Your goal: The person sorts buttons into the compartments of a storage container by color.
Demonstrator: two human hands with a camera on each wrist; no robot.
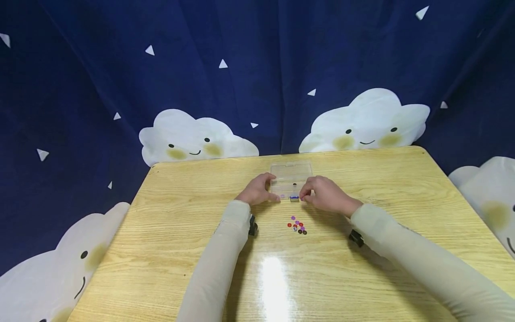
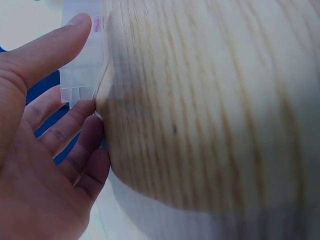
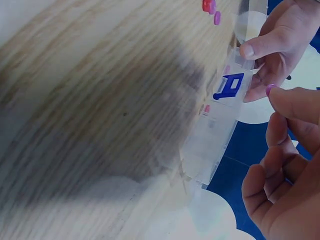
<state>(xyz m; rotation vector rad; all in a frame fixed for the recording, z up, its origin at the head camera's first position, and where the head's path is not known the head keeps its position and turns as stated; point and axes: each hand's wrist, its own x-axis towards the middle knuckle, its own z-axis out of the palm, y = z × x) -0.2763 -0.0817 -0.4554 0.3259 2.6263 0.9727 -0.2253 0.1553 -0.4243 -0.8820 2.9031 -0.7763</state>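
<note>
A clear plastic box [image 1: 277,187] with compartments lies near the back of the table, its clear lid [image 1: 291,169] open toward the back. My left hand [image 1: 258,190] holds the box's left end, thumb near the front corner and fingers at the side; the left wrist view shows this hand [image 2: 55,135] close up. Over the box's front right, my right hand [image 1: 323,194] pinches a small purple button [image 3: 270,89] between thumb and fingertip. A blue frame-shaped piece [image 3: 231,86] shows at the box front. Inside are a dark button [image 1: 294,184] and a pinkish one [image 3: 206,108].
In front of the box lies a loose group of small buttons: purple [image 1: 293,218], red [image 1: 289,225] and black [image 1: 304,232]. The wooden table [image 1: 193,214] ends at a dark blue curtain [image 1: 257,67] with clouds and white triangles.
</note>
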